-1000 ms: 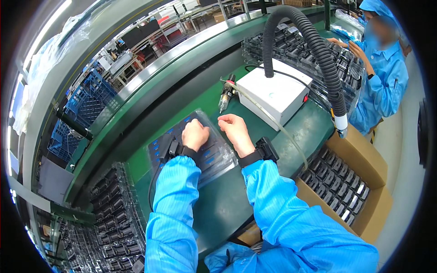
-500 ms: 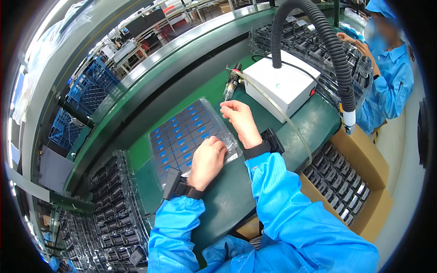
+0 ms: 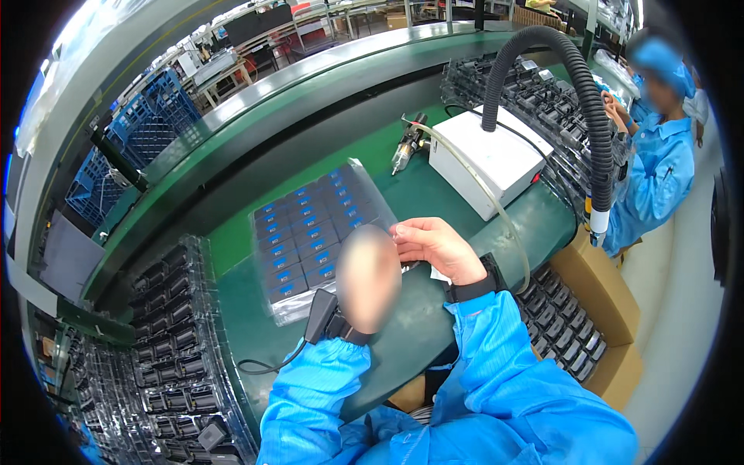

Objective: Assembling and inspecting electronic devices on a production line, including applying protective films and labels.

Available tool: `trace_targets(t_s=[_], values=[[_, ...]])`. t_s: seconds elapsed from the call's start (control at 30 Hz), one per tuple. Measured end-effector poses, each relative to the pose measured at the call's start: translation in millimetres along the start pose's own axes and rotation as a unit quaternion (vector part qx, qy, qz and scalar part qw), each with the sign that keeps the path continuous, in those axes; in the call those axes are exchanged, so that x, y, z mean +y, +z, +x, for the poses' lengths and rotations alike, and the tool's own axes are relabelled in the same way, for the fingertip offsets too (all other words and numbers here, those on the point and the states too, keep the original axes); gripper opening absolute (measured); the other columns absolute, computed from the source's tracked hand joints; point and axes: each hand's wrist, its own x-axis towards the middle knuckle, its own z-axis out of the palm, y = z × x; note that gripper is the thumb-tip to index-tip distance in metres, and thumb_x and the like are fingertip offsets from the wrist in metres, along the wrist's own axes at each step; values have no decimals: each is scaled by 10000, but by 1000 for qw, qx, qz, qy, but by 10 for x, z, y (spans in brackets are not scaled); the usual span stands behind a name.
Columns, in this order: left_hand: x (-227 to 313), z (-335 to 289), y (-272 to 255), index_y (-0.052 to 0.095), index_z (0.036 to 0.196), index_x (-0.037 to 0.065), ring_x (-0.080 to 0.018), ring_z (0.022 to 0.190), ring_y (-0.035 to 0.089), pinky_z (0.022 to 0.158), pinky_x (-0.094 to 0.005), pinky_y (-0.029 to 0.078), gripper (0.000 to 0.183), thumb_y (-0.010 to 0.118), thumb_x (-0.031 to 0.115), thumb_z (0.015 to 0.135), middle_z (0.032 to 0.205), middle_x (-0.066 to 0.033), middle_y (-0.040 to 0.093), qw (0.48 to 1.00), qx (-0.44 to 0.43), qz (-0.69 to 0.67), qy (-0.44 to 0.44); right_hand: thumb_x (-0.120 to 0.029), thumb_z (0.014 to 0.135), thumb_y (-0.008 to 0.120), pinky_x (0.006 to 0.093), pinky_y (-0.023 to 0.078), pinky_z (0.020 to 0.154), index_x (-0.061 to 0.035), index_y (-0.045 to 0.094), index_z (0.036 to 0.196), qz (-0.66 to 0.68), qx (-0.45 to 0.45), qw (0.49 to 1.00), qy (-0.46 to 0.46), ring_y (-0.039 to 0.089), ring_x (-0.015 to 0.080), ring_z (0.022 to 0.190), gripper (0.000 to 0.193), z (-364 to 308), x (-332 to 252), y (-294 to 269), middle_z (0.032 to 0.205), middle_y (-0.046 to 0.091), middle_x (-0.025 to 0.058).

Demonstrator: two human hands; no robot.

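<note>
A clear plastic bag point(image 3: 292, 312) lies on the green bench, with several rows of dark rectangular pieces point(image 3: 311, 232) in it, each bearing a blue mark. My left hand point(image 3: 367, 283) is over the bag's near right corner, so blurred that its fingers cannot be read. Close beside it, my right hand point(image 3: 438, 246) has thumb and fingertips pinched together; what they hold, if anything, is too small to make out. A bit of white material point(image 3: 439, 275) shows under the right palm. Both wrists wear black straps, and a black module point(image 3: 318, 315) sits on the left one.
A white box point(image 3: 488, 163) with a black corrugated hose point(image 3: 597, 132) stands at the back right, beside a pneumatic fitting point(image 3: 406, 149). Trays of black parts point(image 3: 182, 341) are stacked at left. An open carton point(image 3: 620, 310) sits at right. A co-worker point(image 3: 659, 170) stands far right.
My right hand has come down and nearer, from above the bag's right side to beside my left hand. My left hand has shifted slightly right. The view has tilted a little.
</note>
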Motion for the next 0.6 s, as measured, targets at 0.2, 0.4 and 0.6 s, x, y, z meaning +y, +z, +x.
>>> trace_targets(t_s=[0.2, 0.4, 0.6], values=[[88, 41, -116, 590, 852, -8, -179, 704, 534, 609, -275, 442, 128, 654, 4, 741, 792, -84, 535, 998, -14, -57, 1, -94, 816, 620, 278, 494, 833, 69, 521, 1136, 87, -62, 992, -63, 617, 165, 889, 372, -47, -49, -1, 957, 626, 115], [-5, 29, -147, 605, 931, -5, -208, 740, 551, 643, -287, 461, 219, 666, 3, 721, 880, -99, 545, 1000, -25, -15, 3, -16, 786, 612, 246, 496, 770, 65, 530, 1131, 31, -29, 995, -85, 608, 142, 843, 364, -19, 3, 30, 954, 612, 87], [59, 48, -128, 623, 900, -3, -259, 769, 570, 662, -327, 474, 192, 659, 5, 713, 851, -107, 574, 995, -27, 62, 76, 21, 767, 614, 244, 486, 733, 67, 537, 1121, -6, -8, 994, -107, 599, 141, 814, 365, -56, -26, 1, 917, 592, 66]])
